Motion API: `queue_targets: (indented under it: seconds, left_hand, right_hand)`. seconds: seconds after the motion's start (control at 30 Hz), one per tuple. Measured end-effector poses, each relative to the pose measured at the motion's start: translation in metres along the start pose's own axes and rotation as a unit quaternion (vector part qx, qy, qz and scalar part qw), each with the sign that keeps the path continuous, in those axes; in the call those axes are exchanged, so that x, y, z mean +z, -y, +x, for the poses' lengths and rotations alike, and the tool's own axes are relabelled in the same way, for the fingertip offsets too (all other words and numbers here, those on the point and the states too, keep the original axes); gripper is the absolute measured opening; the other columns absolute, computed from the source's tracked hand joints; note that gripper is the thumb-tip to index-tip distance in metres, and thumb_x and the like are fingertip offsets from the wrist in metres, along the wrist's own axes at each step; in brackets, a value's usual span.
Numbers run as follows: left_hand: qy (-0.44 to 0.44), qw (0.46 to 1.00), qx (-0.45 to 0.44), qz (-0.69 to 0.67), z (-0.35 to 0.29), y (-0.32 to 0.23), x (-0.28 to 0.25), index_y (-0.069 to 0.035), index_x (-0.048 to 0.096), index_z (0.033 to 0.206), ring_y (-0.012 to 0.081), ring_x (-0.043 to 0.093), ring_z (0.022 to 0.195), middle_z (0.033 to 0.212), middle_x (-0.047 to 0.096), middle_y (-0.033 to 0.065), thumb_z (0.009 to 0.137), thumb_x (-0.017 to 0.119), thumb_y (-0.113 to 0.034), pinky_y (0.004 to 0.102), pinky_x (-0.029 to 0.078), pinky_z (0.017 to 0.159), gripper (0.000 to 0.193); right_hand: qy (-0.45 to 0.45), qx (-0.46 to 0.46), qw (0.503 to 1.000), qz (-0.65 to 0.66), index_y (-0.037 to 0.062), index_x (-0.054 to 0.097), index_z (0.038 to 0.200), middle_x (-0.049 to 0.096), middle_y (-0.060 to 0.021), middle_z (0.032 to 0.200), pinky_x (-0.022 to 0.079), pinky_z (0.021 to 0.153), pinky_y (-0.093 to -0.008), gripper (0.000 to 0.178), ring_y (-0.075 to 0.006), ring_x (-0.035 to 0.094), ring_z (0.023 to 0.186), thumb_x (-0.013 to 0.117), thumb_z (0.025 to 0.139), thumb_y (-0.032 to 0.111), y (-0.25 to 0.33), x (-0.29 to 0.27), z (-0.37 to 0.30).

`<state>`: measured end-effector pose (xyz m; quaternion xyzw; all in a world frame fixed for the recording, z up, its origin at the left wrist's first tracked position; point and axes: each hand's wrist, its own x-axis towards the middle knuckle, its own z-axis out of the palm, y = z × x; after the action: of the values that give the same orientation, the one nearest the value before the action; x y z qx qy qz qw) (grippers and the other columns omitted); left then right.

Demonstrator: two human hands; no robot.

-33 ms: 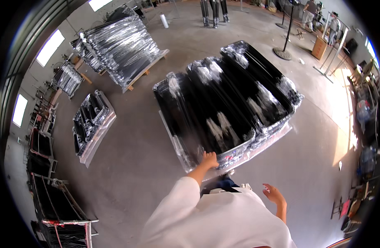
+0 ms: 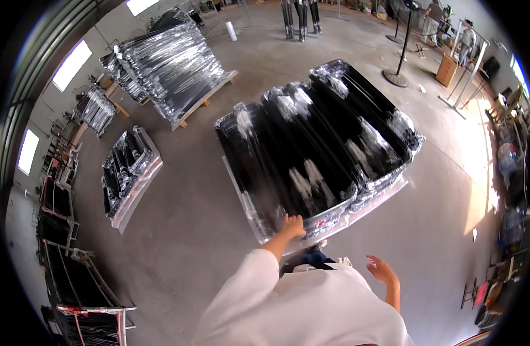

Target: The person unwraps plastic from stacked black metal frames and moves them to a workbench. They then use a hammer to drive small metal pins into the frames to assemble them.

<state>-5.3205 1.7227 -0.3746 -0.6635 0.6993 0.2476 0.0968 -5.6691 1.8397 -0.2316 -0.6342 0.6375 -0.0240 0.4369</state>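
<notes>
A large stack of black metal frames wrapped in clear plastic film (image 2: pixel 317 144) lies on the concrete floor in front of me. My left hand (image 2: pixel 292 226) reaches forward and rests on the stack's near edge; whether its fingers grip the edge is unclear. My right hand (image 2: pixel 383 271) hangs in the air to the right of my body, fingers spread, holding nothing and apart from the stack. My white sleeve and shirt (image 2: pixel 299 305) fill the lower middle.
More wrapped stacks stand around: a small one (image 2: pixel 126 170) at left and a tall one on a wooden pallet (image 2: pixel 173 63) at back left. Racks of frames (image 2: pixel 63 254) line the left wall. Stands and two people (image 2: pixel 449 29) are at back right.
</notes>
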Motion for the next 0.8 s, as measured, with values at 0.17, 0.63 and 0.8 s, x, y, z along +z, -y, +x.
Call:
queue_targets:
  seconds: [0.17, 0.63, 0.8]
  left_hand:
    - [0.009, 1.0, 0.003, -0.02, 0.012, 0.011, 0.014, 0.0, 0.046, 0.109, 0.0297, 0.045, 0.112, 0.11, 0.053, 0.019, 0.063, 0.062, -0.034, 0.0462, 0.014, 0.105, 0.059]
    - [-0.154, 0.981, -0.11, -0.045, 0.001, -0.007, 0.028, -0.007, 0.055, 0.095, 0.0288, 0.047, 0.104, 0.097, 0.055, 0.0132, 0.064, 0.06, -0.025, 0.0465, 0.015, 0.105, 0.037]
    - [-0.211, 0.967, -0.138, -0.029, -0.004, -0.021, 0.026, -0.004, 0.056, 0.088, 0.0289, 0.05, 0.098, 0.092, 0.056, 0.0139, 0.064, 0.062, -0.025, 0.0469, 0.02, 0.102, 0.033]
  right_hand:
    - [-0.015, -0.128, 0.992, 0.0, 0.0072, 0.045, 0.122, 0.049, -0.0177, 0.12, 0.037, 0.093, -0.0387, 0.042, -0.033, 0.045, 0.112, 0.052, 0.083, 0.02, -0.025, 0.014, 0.11]
    - [0.141, -0.244, 0.91, -0.304, 0.0143, 0.009, 0.14, 0.012, -0.0093, 0.145, 0.018, 0.101, -0.0545, 0.081, -0.0275, 0.008, 0.134, 0.057, 0.077, 0.033, 0.029, 0.003, 0.287]
    - [0.223, -0.28, 0.898, -0.257, 0.0135, 0.021, 0.137, 0.02, -0.0091, 0.143, 0.019, 0.103, -0.0513, 0.071, -0.0263, 0.013, 0.133, 0.056, 0.077, 0.027, 0.018, -0.01, 0.305]
